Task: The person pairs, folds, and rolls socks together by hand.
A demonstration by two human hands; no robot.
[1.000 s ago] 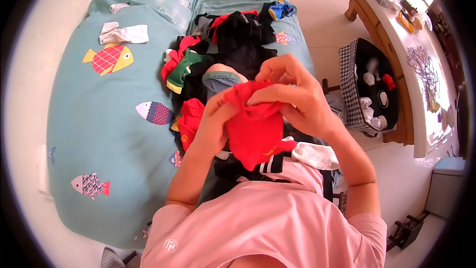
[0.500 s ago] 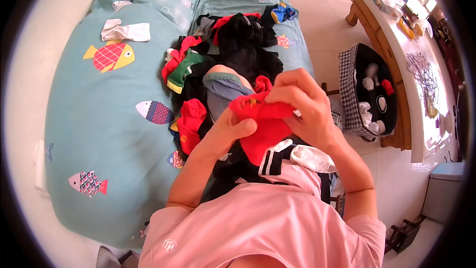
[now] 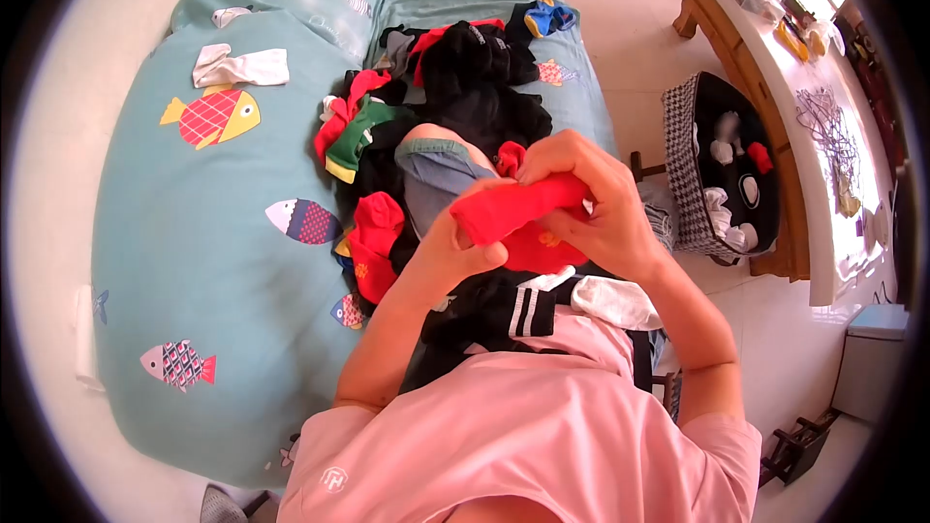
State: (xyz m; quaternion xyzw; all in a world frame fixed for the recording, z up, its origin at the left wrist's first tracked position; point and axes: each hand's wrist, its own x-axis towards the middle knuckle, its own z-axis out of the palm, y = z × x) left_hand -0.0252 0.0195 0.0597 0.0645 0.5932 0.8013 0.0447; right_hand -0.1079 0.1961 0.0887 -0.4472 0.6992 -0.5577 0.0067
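Gripping the red sock [image 3: 523, 210], my left hand [image 3: 455, 250] is curled around one end; my right hand [image 3: 603, 211] pinches the other. A white sock [image 3: 617, 304] lies near my right hand.

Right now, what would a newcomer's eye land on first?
Probably the bright red cloth held between the left hand and right hand, near the middle of the view. Next, perhaps, the heap of dark clothing just beyond, on teal fish-print bedding; then the black-and-white patterned basket by the wooden table at right.
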